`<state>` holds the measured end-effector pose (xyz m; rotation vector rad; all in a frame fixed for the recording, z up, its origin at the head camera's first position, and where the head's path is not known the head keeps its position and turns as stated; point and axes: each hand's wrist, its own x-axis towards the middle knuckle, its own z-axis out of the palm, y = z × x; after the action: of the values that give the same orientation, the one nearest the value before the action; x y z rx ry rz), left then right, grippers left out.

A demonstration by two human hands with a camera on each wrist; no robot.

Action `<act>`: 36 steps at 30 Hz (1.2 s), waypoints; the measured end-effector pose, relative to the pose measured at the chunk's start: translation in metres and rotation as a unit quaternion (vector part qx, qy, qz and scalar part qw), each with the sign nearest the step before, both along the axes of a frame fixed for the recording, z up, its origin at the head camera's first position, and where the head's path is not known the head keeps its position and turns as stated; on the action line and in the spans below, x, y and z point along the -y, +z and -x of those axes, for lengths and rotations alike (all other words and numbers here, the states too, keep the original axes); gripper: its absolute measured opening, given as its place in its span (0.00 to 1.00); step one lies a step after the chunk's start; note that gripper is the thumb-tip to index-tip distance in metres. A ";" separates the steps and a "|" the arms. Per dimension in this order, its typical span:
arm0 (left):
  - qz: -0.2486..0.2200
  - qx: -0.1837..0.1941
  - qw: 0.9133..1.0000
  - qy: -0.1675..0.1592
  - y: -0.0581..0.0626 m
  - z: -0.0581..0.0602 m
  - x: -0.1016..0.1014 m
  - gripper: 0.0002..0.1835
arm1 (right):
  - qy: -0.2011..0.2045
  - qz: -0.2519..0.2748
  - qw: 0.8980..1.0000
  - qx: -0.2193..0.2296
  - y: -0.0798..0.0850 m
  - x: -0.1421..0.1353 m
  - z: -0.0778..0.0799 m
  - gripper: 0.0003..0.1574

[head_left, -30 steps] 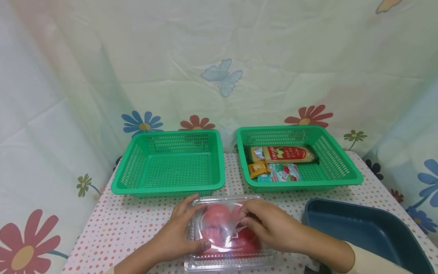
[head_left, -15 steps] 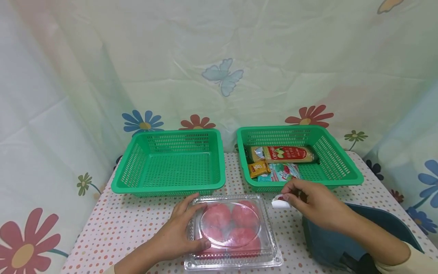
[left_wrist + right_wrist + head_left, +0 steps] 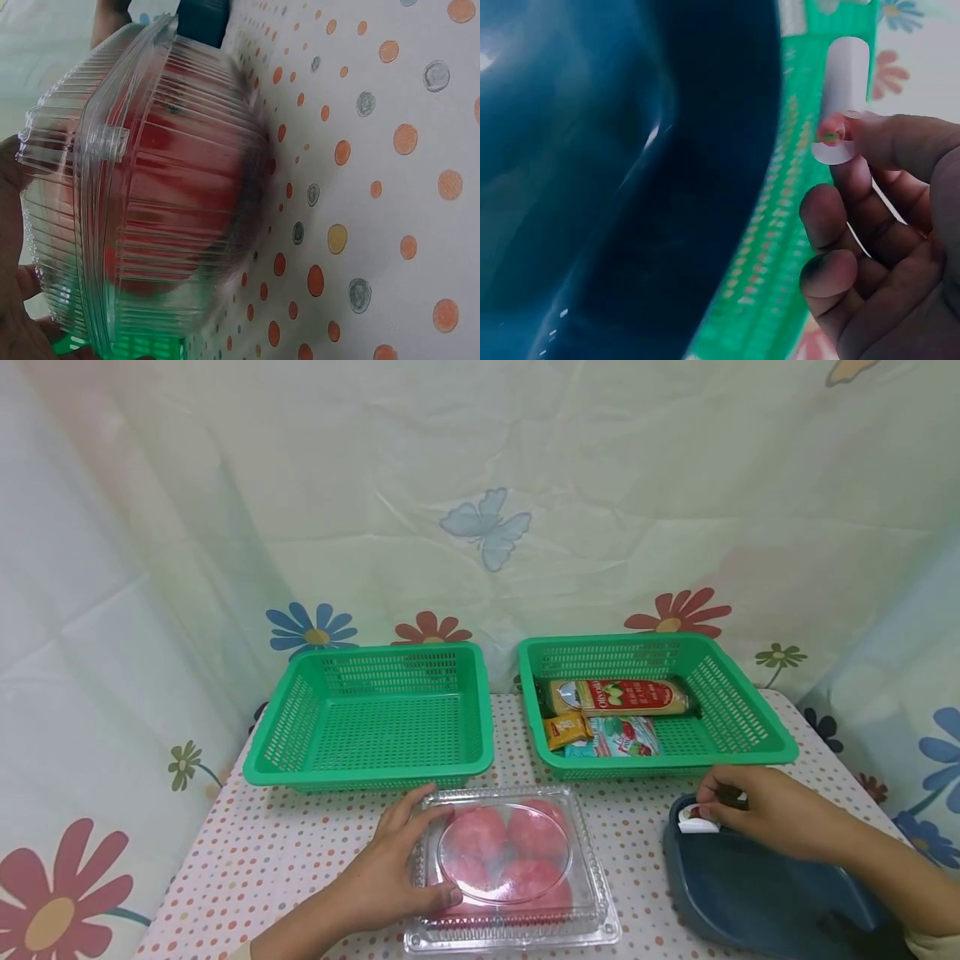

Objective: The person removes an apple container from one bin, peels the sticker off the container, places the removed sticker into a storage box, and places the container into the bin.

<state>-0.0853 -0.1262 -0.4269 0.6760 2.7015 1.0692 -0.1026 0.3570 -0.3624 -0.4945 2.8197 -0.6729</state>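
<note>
A clear plastic clamshell box holds several round red fruits, perhaps tomatoes, seen through its lid. My left hand grips the box's left side, its thumb and a finger lying on the lid. In the left wrist view, the box's ribbed wall stands beside that hand's fingers. Between thumb and fingers, my right hand pinches a curled white sticker with a small red print, seen rolled in the right wrist view. It hovers over the far left corner of a dark blue basin.
A green basket stands at the back left. The right green basket contains a packet with a red label, a small orange packet and a teal-and-white packet. A dotted cloth covers the table.
My right hand has peeled the sticker off the box lid and carried it rightward to the basin. The basin has shifted slightly. My left hand and the box stay put.
</note>
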 end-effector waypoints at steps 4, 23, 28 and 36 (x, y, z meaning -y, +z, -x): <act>0.001 0.007 1.000 -0.005 0.000 0.000 0.000 0.50 | 0.006 -0.007 1.000 0.019 -0.009 -0.014 0.001 0.06; 0.002 0.019 1.000 -0.008 0.002 0.001 0.001 0.51 | 0.036 -0.016 0.995 0.090 -0.043 -0.022 0.005 0.08; -0.002 0.016 1.000 -0.006 0.001 0.001 0.001 0.51 | 0.041 -0.014 0.994 0.096 -0.046 -0.022 0.007 0.09; -0.001 0.006 1.000 -0.006 -0.001 0.002 0.001 0.50 | 0.055 -0.006 0.993 0.108 -0.048 -0.024 0.011 0.08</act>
<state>-0.0873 -0.1270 -0.4280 0.6828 2.6825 1.0702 -0.1134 0.3811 -0.4107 -0.5365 2.5721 -0.6451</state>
